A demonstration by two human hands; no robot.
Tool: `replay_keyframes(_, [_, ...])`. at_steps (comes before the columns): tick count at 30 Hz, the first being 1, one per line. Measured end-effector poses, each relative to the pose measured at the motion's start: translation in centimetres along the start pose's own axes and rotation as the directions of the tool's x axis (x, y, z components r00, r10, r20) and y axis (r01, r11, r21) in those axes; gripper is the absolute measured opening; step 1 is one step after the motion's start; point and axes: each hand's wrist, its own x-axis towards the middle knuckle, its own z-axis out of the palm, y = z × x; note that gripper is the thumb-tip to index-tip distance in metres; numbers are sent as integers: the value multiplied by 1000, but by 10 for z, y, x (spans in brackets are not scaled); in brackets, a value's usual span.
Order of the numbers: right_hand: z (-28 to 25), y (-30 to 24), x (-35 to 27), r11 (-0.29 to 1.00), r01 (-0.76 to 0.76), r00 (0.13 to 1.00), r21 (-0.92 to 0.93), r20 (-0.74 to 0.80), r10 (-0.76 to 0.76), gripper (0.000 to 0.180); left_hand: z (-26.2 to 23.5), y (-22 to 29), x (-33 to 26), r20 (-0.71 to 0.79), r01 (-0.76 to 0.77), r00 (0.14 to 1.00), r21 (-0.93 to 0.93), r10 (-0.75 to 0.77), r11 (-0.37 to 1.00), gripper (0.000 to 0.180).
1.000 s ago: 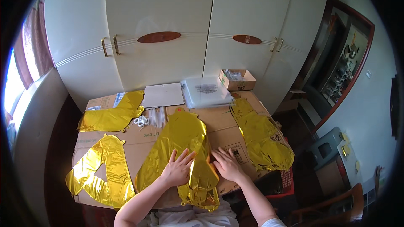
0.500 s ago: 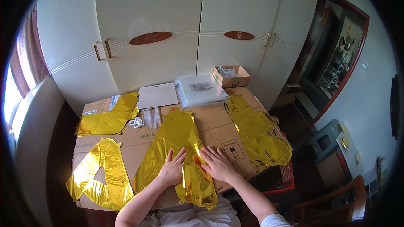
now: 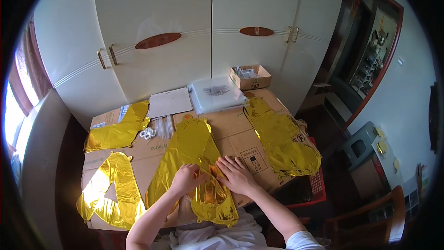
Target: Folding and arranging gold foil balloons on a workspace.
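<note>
A flat gold foil balloon [image 3: 187, 146] lies in front of me on the cardboard, its near part creased and folded. My left hand [image 3: 186, 180] is on its middle, fingers curled and closed on the foil. My right hand [image 3: 237, 176] rests flat on its right edge, fingers stretched out. To the left lies another gold foil balloon [image 3: 121, 183], shaped like a letter A. A third foil balloon [image 3: 118, 129] is at the far left, and a larger gold one [image 3: 282, 139] is spread on the right.
Flattened cardboard [image 3: 233, 134] covers the table. Toward the back are white rings [image 3: 147, 133], clear straws [image 3: 164, 127], a pale board [image 3: 170, 103], a stack of clear plastic bags [image 3: 217, 95] and a small open box [image 3: 250, 78]. A red crate [image 3: 316, 187] stands below the right edge.
My left hand has gone from lying flat to curling its fingers on the foil. The right hand stays flat at nearly the same place. The whole view has shifted slightly.
</note>
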Motion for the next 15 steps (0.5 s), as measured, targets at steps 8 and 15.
replay_keyframes(8, [-8,29,1,959,-30,996,281,-70,52,43,4,-18,8,-26,0,1000,123,4,992,28])
replay_keyframes(15, [-4,25,1,979,50,998,195,-58,-39,46,5,-19,8,-36,-13,999,196,20,980,28])
